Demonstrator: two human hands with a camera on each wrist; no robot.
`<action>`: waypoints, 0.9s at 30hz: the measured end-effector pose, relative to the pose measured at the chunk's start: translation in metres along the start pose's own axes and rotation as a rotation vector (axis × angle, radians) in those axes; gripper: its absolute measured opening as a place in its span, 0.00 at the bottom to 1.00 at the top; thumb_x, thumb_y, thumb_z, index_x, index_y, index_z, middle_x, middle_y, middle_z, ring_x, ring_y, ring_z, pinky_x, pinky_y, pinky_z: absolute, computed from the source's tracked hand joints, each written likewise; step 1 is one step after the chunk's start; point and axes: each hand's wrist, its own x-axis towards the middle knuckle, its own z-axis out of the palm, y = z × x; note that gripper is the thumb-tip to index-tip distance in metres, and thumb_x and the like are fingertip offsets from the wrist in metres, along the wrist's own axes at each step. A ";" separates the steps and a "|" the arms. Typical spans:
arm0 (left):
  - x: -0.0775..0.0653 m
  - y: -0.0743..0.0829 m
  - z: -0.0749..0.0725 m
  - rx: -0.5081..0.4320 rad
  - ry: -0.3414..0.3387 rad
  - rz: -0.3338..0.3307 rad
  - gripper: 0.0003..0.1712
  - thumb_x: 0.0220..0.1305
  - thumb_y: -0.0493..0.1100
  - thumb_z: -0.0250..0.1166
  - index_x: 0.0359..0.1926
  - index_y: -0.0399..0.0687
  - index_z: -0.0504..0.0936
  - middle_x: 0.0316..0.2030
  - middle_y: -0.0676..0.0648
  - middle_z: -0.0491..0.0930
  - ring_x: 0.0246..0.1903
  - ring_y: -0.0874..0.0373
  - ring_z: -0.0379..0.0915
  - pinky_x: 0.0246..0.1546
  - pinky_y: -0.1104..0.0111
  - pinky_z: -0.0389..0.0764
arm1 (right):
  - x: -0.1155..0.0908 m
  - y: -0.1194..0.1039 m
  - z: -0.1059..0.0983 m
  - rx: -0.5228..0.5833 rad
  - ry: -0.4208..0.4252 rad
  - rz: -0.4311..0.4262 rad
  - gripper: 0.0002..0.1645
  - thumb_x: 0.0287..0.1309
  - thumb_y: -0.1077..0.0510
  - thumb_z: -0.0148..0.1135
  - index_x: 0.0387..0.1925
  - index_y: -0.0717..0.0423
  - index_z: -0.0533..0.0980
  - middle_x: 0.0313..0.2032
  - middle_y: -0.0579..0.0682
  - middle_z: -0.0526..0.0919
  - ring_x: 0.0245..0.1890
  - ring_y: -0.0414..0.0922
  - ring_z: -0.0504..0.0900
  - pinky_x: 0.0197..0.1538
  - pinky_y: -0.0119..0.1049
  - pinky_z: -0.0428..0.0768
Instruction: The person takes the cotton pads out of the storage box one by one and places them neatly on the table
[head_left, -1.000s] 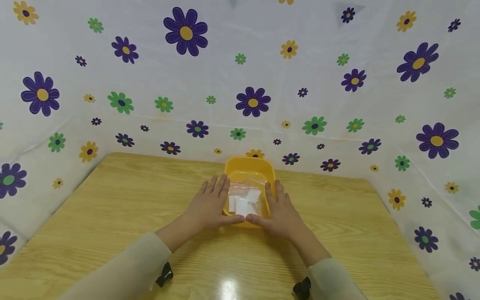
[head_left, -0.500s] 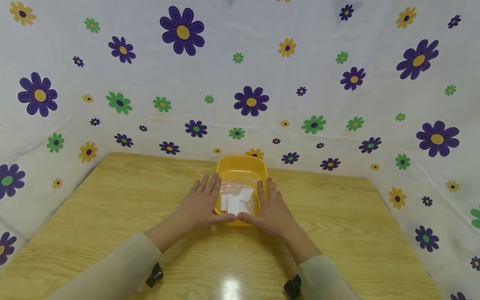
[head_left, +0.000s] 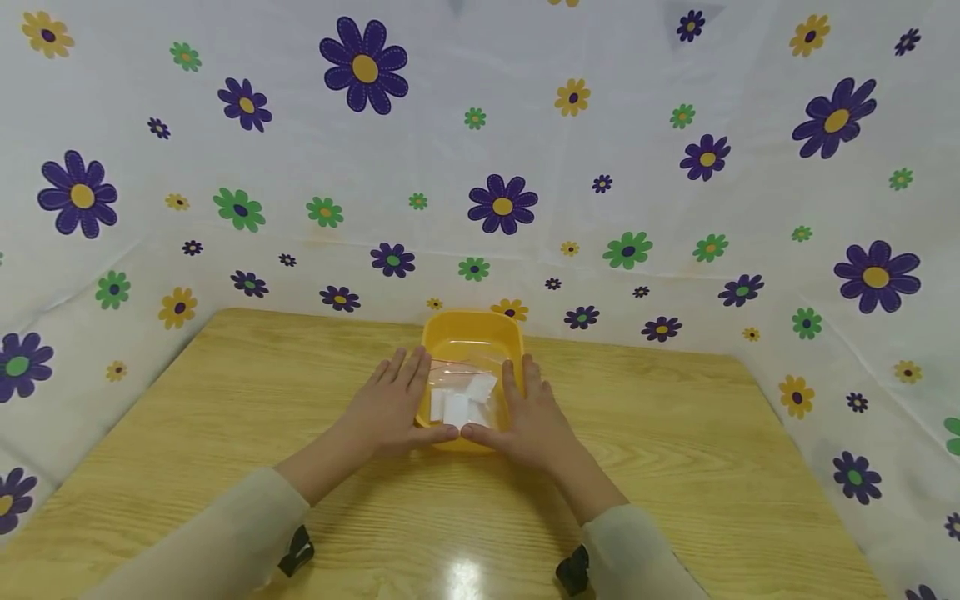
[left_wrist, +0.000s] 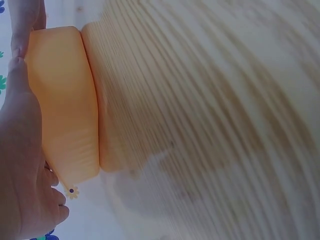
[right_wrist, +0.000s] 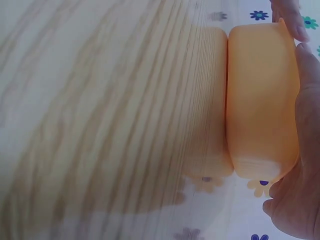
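Observation:
A yellow plastic tub [head_left: 472,327] sits on the wooden table near its back edge. Inside it lies a clear zip bag [head_left: 459,372] with several white pieces [head_left: 457,409]. My left hand [head_left: 386,412] lies along the tub's left side, fingers extended and thumb at the near rim. On the opposite side my right hand [head_left: 538,421] mirrors it, and the two thumb tips nearly meet at the front. Both wrist views show the tub's smooth front wall [left_wrist: 65,100] standing on the table, with the thumb [right_wrist: 306,65] at its rim.
The pale wooden table [head_left: 637,417] spreads out on both sides of the tub. Behind it and at the sides hangs a white cloth [head_left: 435,150] printed with flowers. Dark straps [head_left: 297,552] show under the sleeves.
The tub has slid left along the table with the bag inside, both hands moving with it. The hands keep the same pose on its sides.

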 end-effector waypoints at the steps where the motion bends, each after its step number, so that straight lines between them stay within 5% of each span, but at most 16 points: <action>1: -0.001 -0.001 -0.001 -0.001 0.001 0.000 0.74 0.50 0.91 0.33 0.78 0.36 0.42 0.78 0.37 0.40 0.77 0.38 0.32 0.76 0.47 0.46 | 0.001 -0.001 0.000 0.003 0.002 -0.003 0.74 0.44 0.09 0.45 0.80 0.47 0.39 0.79 0.58 0.32 0.76 0.69 0.47 0.71 0.61 0.62; 27: -0.018 -0.031 -0.007 -0.063 -0.011 -0.007 0.73 0.53 0.89 0.41 0.78 0.34 0.45 0.78 0.35 0.41 0.77 0.35 0.34 0.74 0.43 0.47 | 0.011 -0.035 0.014 0.010 0.020 -0.032 0.74 0.46 0.10 0.45 0.80 0.50 0.40 0.79 0.61 0.32 0.74 0.71 0.49 0.71 0.61 0.62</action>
